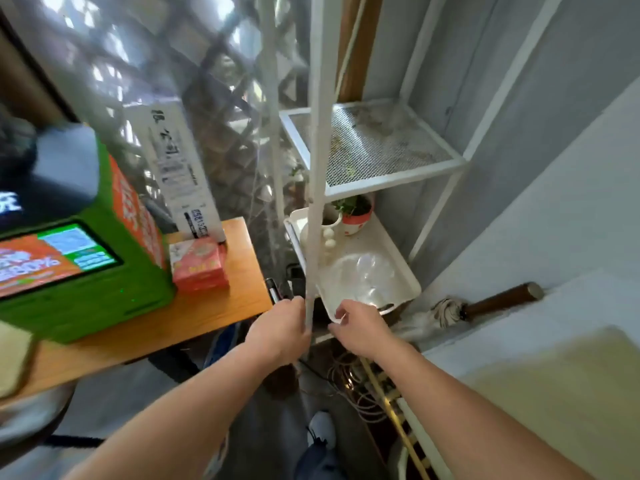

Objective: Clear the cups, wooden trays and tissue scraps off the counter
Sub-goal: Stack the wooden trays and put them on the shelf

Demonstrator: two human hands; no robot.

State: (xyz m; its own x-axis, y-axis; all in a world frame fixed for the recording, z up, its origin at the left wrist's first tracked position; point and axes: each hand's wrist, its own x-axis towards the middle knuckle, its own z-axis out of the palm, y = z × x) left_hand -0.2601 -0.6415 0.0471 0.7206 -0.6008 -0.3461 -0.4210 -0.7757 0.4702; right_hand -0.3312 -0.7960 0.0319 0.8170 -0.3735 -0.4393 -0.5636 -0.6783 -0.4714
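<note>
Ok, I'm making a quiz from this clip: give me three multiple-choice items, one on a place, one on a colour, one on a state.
1. The potted plant stands: A on the wooden counter; B on the white tray in the rack; C on the floor.
2. The kiosk's casing is: A green; B blue; C black.
3. The left grip: A hangs idle; B holds the rack's post; C holds a cup.
Answers: B, its pot sits at the tray's far end; A, green sides; B, fingers curl round the post.

Clear plastic cups (362, 276), blurred, in a white tray (363, 242) low on the white rack (317, 168)
</note>
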